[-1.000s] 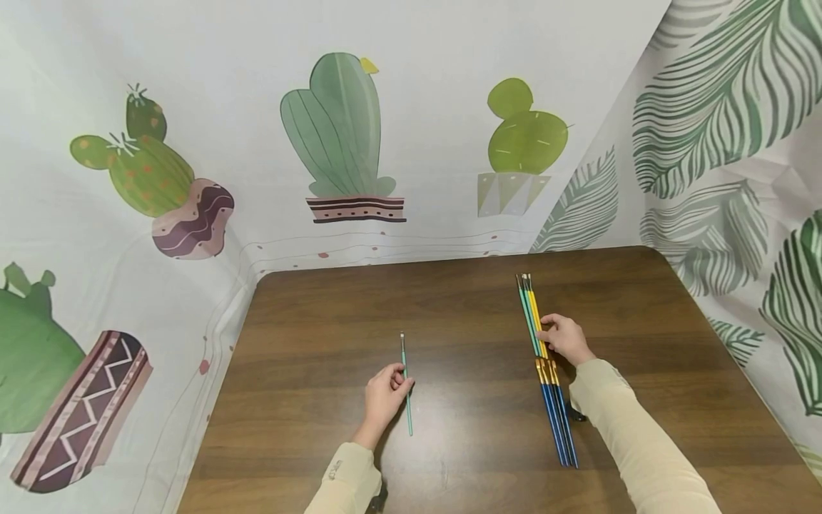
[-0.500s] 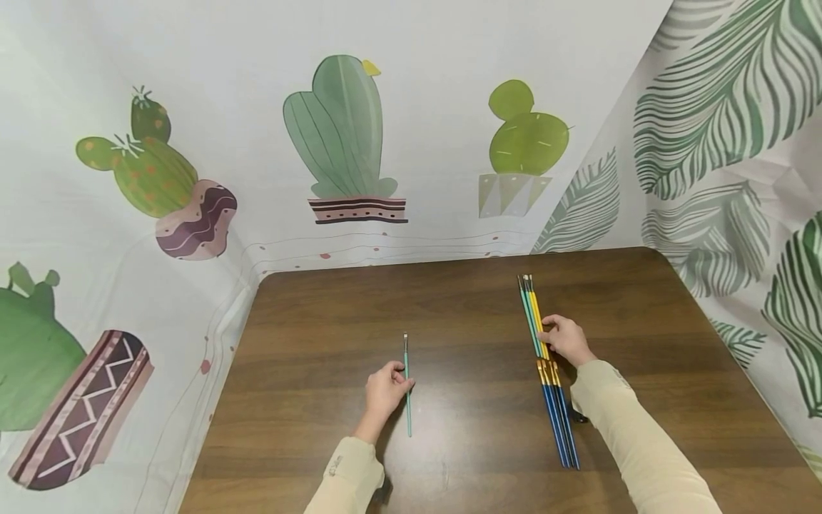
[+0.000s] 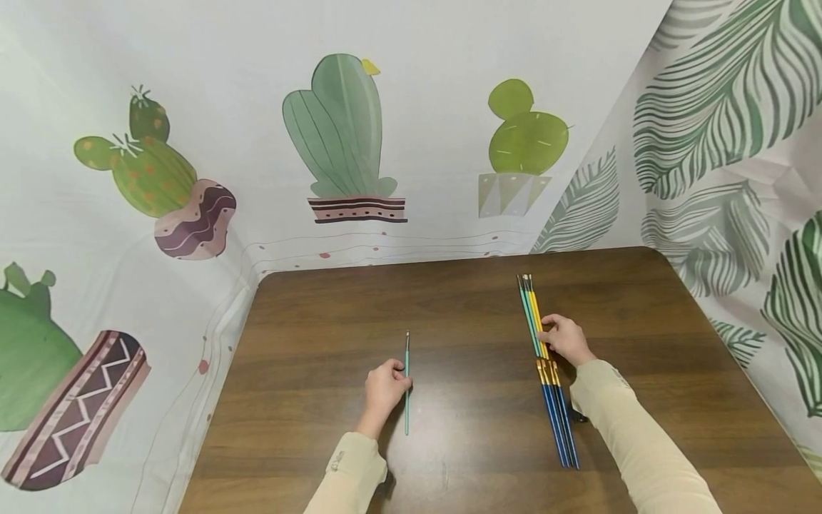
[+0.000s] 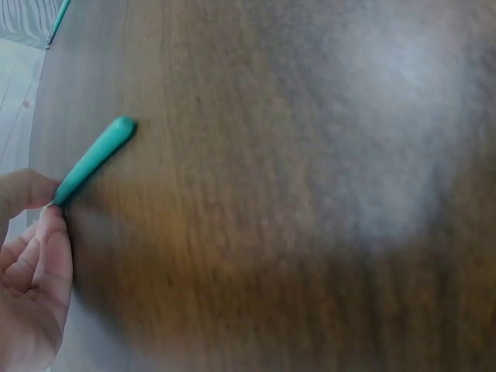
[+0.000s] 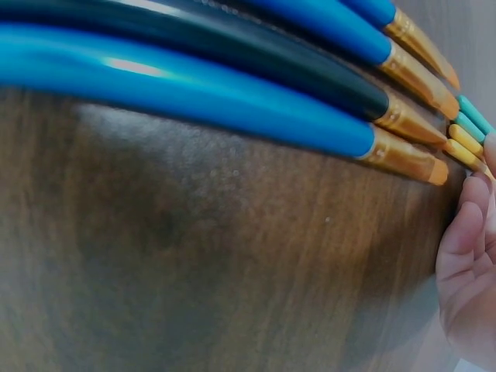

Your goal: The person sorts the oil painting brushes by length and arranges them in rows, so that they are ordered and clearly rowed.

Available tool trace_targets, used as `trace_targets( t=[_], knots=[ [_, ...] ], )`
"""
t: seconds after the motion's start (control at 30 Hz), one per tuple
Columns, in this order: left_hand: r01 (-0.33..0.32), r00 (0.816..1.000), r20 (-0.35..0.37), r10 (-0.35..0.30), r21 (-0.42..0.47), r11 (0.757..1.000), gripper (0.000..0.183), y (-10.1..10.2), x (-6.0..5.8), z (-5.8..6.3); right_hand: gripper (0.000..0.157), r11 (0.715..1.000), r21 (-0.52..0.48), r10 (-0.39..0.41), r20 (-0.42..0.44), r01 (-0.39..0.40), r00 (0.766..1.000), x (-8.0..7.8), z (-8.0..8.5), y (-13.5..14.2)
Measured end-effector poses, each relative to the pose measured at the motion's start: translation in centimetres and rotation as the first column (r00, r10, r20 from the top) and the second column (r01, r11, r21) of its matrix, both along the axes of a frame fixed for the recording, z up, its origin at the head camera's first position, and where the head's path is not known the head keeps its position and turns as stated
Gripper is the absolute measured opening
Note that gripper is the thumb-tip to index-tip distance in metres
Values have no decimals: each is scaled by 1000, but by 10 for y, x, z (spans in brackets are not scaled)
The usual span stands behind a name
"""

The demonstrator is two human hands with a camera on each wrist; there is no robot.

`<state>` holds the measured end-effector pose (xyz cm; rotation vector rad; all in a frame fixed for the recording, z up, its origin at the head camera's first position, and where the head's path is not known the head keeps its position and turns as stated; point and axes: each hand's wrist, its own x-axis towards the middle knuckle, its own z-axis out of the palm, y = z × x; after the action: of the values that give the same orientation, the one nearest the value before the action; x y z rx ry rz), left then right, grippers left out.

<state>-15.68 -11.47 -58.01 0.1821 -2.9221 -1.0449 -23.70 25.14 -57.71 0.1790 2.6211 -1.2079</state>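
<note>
In the head view, my left hand (image 3: 387,387) pinches a slim teal paintbrush (image 3: 407,414) between thumb and fingers, its bristles pointing to the far edge of the table. The rounded teal handle end stands out past the fingertips in the left wrist view. My right hand (image 3: 565,339) is at the right side of a row of paintbrushes, thumb and fingers at a yellow paintbrush (image 3: 536,307). Teal paintbrushes (image 3: 528,314) lie along its left. Below them, several blue and dark paintbrushes (image 3: 557,421) with gold ferrules lie side by side, tips near the upper row's handle ends.
Everything lies on a brown wood-grain table (image 3: 308,314). Behind it hangs a white cloth (image 3: 437,86) printed with cacti, and a leaf-print cloth (image 3: 713,143) hangs at the right.
The teal paintbrush in my left hand has turned slightly, from a lean to nearly straight up and down in the view. My right hand and the rows beside it stay put.
</note>
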Motion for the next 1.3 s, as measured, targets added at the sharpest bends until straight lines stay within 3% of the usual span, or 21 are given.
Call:
trace_targets(
  t=[0.4,0.67,0.83,1.1,1.2,1.3],
  knots=[
    [31,998,-55,-37,-108,994,11,9,-5,-3,38,1000,-1,-11,19,11,1000,1,1,5],
    [69,995,-64,-73,-55,996,13,9,-6,-1,38,1000,-11,-19,25,20,1000,2,3,9],
    [79,997,-16,-79,-20,997,13,10,-9,-1,38,1000,-18,-23,31,24,999,3,4,9],
    [133,989,36,-141,166,977,13,28,-33,8,38,999,-32,-25,32,26,999,4,4,4],
    [139,982,81,-171,301,944,14,40,-46,15,38,999,-32,-23,24,24,999,3,3,2],
    [116,973,129,-192,444,888,15,54,-60,19,38,999,-33,-24,22,25,999,3,3,0]
  ],
)
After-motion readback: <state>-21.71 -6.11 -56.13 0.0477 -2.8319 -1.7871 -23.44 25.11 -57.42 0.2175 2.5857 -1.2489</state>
